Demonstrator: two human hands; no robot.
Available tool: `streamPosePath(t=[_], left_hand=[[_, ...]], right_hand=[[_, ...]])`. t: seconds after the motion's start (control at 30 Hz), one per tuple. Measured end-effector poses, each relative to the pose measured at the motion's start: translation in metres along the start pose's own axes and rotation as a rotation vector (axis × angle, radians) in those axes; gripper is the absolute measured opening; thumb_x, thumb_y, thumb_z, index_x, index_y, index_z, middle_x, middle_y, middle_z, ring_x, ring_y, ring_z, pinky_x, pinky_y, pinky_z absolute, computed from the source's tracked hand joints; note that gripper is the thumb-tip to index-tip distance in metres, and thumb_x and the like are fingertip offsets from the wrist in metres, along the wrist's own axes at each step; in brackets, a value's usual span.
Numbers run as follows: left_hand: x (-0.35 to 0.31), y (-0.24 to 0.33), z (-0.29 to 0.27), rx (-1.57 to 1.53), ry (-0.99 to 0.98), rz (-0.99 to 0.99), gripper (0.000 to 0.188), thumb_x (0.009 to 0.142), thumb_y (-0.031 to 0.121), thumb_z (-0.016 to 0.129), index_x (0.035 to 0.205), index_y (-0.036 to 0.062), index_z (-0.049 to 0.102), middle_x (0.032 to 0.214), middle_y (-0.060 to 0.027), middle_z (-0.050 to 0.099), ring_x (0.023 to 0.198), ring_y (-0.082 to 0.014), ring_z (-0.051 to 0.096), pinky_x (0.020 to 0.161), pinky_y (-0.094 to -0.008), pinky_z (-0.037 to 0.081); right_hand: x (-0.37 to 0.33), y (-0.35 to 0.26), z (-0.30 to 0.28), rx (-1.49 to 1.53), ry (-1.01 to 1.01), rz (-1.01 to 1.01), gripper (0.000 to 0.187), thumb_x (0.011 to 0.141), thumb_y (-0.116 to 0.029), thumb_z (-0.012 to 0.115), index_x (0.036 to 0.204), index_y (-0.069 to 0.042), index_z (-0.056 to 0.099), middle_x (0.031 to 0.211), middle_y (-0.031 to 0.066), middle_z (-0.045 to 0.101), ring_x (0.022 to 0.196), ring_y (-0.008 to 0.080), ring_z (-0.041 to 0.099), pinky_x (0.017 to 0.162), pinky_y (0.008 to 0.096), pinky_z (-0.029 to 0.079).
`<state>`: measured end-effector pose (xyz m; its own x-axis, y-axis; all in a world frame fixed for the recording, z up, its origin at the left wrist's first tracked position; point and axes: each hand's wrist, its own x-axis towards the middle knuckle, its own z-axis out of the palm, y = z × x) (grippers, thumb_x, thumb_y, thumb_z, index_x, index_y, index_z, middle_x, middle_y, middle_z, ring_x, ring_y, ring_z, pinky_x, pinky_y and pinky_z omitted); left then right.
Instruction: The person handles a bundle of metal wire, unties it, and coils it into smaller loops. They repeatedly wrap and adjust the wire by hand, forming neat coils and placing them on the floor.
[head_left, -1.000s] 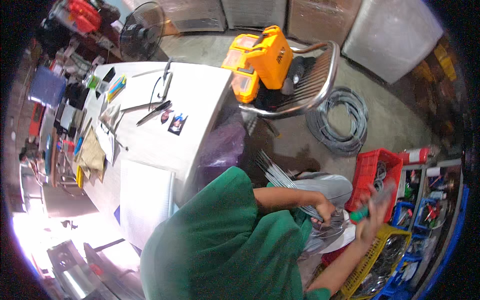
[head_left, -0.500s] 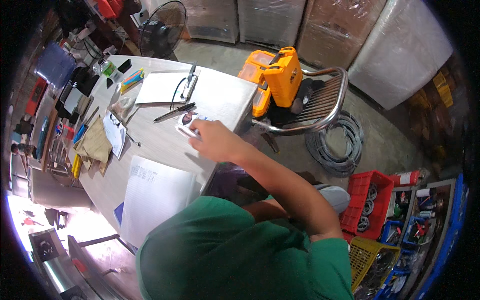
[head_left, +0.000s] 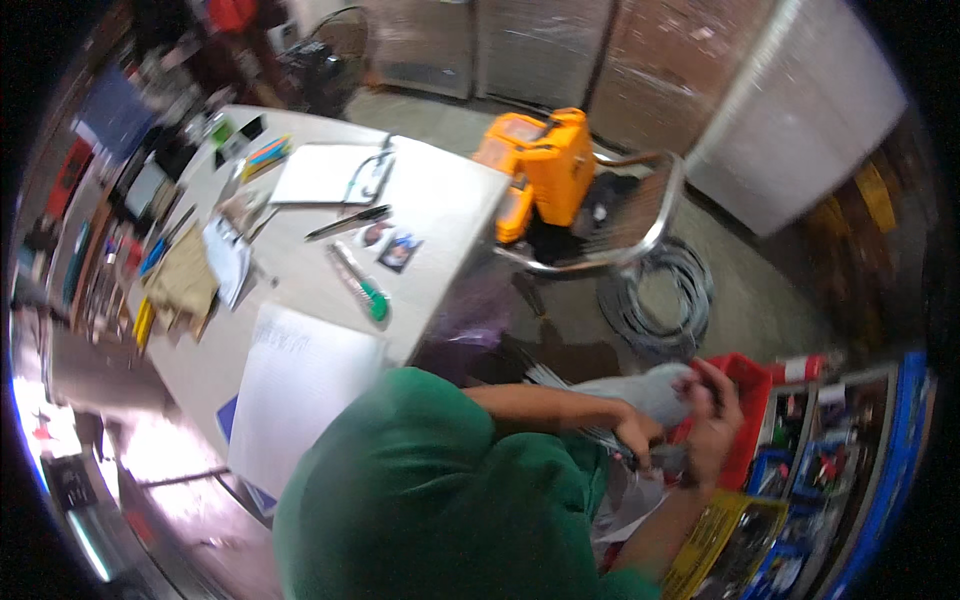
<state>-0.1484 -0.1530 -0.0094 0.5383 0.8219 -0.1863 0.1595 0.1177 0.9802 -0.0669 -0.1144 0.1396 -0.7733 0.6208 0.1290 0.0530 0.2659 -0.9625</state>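
My left hand is to the right of the table, over my lap, its fingers closed around something dark that I cannot make out. Thin grey strands lie beside that wrist. Raised just right of it is my right hand, blurred, fingers apart and seemingly holding nothing. A utility knife with a green end lies on the table. Beside it are two small photos, one darker and one paler, and a black pen.
An open notebook lies at the table's near edge, a clipboard farther back. Orange cases stand on a metal-framed chair. A cable coil is on the floor, near a red crate and a yellow basket.
My right hand has left the table and moved down to the right, near my left hand. The utility knife and darker photo now show on the table. My left hand has come into view.
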Motion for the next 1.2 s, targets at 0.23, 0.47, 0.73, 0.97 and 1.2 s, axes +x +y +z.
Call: streamPosePath(t=[0.23, 0.47, 0.73, 0.97, 1.2], left_hand=[[-0.021, 0.124, 0.005, -0.058, 0.027, 0.293, 0.066, 0.076, 0.018, 0.069, 0.131, -0.0062, 0.041, 0.073, -0.0154, 0.064, 0.059, -0.0256, 0.066, 0.055, -0.0387, 0.053], [0.043, 0.16, 0.15, 0.309, 0.037, 0.337, 0.08, 0.08, 0.028, 0.071, 0.139, -0.0133, 0.037, 0.106, -0.0324, 0.065, 0.092, -0.0449, 0.067, 0.076, -0.0454, 0.055], [0.088, 0.06, 0.145, 0.251, -0.413, -0.065, 0.084, 0.077, 0.041, 0.078, 0.138, -0.004, 0.043, 0.124, -0.032, 0.058, 0.115, -0.0462, 0.059, 0.099, -0.05, 0.046], [0.028, -0.046, -0.062, 0.188, 0.394, -0.194, 0.043, 0.083, 0.019, 0.062, 0.122, 0.0017, 0.064, 0.122, -0.0212, 0.063, 0.118, -0.0341, 0.059, 0.103, -0.042, 0.045], [-0.084, -0.197, -0.135, 0.494, -0.249, -0.622, 0.074, 0.083, 0.012, 0.058, 0.153, 0.0095, 0.034, 0.159, -0.0143, 0.032, 0.145, -0.0329, 0.031, 0.116, -0.0496, 0.029]], right_hand=[[-0.213, 0.072, -0.119, 0.517, 1.347, 0.205, 0.046, 0.098, -0.049, 0.056, 0.117, -0.008, 0.058, 0.106, 0.0061, 0.059, 0.094, 0.0186, 0.054, 0.082, 0.0338, 0.042], [-0.277, 0.093, -0.035, 0.813, 0.994, -0.413, 0.082, 0.092, -0.063, 0.049, 0.15, -0.005, 0.037, 0.146, 0.0163, 0.048, 0.128, 0.0355, 0.049, 0.112, 0.0504, 0.035], [-0.268, 0.129, -0.027, 1.065, 1.465, 0.082, 0.029, 0.092, -0.026, 0.061, 0.113, -0.007, 0.059, 0.098, 0.0071, 0.066, 0.1, 0.0279, 0.063, 0.093, 0.0446, 0.05], [-0.284, 0.163, -0.054, 1.253, 1.494, -0.117, 0.023, 0.092, -0.026, 0.06, 0.105, -0.007, 0.058, 0.08, 0.0006, 0.057, 0.058, 0.0153, 0.052, 0.056, 0.0371, 0.045], [-0.294, 0.206, -0.073, 1.367, 1.489, -0.139, 0.017, 0.093, -0.023, 0.058, 0.091, -0.006, 0.058, 0.078, 0.0035, 0.058, 0.059, 0.0169, 0.053, 0.058, 0.0355, 0.046]])
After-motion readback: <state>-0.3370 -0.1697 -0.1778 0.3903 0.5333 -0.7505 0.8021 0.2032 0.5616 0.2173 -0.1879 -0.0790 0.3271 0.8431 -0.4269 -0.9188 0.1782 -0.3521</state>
